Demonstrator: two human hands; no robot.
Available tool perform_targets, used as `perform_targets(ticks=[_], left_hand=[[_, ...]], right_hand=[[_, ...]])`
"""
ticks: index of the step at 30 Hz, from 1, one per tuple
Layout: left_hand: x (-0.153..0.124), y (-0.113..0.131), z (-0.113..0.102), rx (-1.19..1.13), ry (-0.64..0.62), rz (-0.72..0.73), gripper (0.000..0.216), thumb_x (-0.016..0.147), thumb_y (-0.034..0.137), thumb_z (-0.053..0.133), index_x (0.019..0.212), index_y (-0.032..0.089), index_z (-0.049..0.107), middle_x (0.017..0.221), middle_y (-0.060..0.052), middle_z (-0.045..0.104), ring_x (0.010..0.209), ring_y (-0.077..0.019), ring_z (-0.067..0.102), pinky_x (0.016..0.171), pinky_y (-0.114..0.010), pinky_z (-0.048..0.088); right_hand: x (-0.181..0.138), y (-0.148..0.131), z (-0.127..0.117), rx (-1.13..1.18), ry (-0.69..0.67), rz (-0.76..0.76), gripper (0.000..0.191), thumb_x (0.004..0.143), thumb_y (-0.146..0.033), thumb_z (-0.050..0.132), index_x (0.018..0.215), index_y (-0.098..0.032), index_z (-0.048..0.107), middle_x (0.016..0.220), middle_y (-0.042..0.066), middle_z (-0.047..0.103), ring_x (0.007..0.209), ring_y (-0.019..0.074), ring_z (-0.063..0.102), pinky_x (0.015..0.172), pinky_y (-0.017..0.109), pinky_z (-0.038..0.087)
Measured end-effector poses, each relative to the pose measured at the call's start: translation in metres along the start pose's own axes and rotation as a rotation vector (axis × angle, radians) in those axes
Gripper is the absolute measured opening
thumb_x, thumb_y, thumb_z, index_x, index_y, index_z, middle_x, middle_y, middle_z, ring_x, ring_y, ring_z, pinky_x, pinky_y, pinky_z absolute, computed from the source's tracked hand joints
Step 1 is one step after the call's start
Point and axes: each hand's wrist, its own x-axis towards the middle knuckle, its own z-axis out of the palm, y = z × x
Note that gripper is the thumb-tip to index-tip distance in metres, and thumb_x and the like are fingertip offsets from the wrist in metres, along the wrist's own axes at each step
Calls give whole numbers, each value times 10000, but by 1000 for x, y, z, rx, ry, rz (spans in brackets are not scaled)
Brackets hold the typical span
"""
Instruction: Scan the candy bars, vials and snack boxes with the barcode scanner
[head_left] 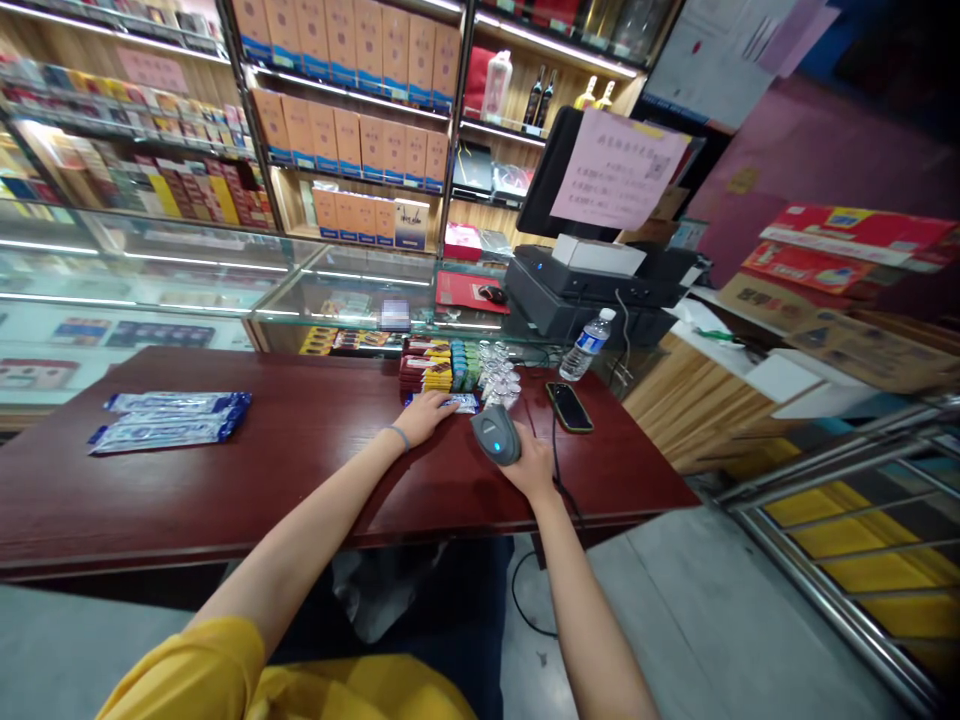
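Note:
My right hand (pixel 534 466) is wrapped round the handle of a grey barcode scanner (pixel 496 433), held over the dark red wooden counter (pixel 300 470) with its black cable trailing down behind. My left hand (pixel 426 413) reaches forward and lies on a blue and white packet (pixel 463 402) flat on the counter, fingers closed over its left end. Right behind the packet stand small racks of gum and candy (pixel 439 365).
Two long blue packets (pixel 169 420) lie at the counter's left. A black phone (pixel 569 406) and a water bottle (pixel 587 346) sit to the right, near a cash register (pixel 577 290) with a pink notice. Glass display cases and stocked shelves stand behind; a metal railing (pixel 840 520) is at right.

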Motion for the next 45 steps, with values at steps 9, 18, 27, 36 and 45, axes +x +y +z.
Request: perform_targets(ticks=[9, 18, 27, 36, 45], left_hand=[[-3, 12, -19, 37, -31, 82, 391, 808, 194, 656, 1179, 305, 710, 1189, -113, 688, 1098, -241, 654, 981, -360, 499], [-48, 18, -131, 70, 46, -188, 292, 815, 245, 689, 1099, 287, 745, 1073, -95, 707, 1058, -254, 642, 1036, -402, 472], [-141, 18, -254, 715, 38, -290, 272, 966, 253, 466, 1140, 214, 671, 1085, -96, 672, 1046, -242, 594, 963, -404, 477], [-201, 15, -316, 987, 219, -527, 345, 867, 125, 480, 1165, 201, 636, 1131, -114, 625, 1105, -289, 554, 999, -421, 441], [-213, 9, -316, 1013, 197, -700, 336, 745, 76, 512, 1023, 196, 658, 1097, -115, 627, 1087, -306, 552, 992, -431, 431]], right_hand=[[1, -10, 9, -13, 10, -36, 411, 781, -373, 614, 1121, -145, 649, 766, 77, 760, 625, 241, 718, 589, 297, 511], [17, -48, 35, 33, 42, -102, 428, 762, -326, 590, 1136, -127, 644, 703, 69, 722, 608, 236, 689, 581, 292, 491], [46, -113, 72, 138, 85, -261, 418, 802, -352, 573, 1145, -118, 620, 728, 71, 730, 593, 229, 690, 569, 296, 490], [51, -163, 97, 208, 140, -348, 319, 815, -301, 576, 1075, -122, 622, 702, 61, 720, 551, 206, 668, 551, 280, 468], [42, -163, 102, 172, 102, -420, 324, 802, -257, 538, 1084, -119, 619, 737, 74, 732, 605, 207, 687, 604, 284, 495]])
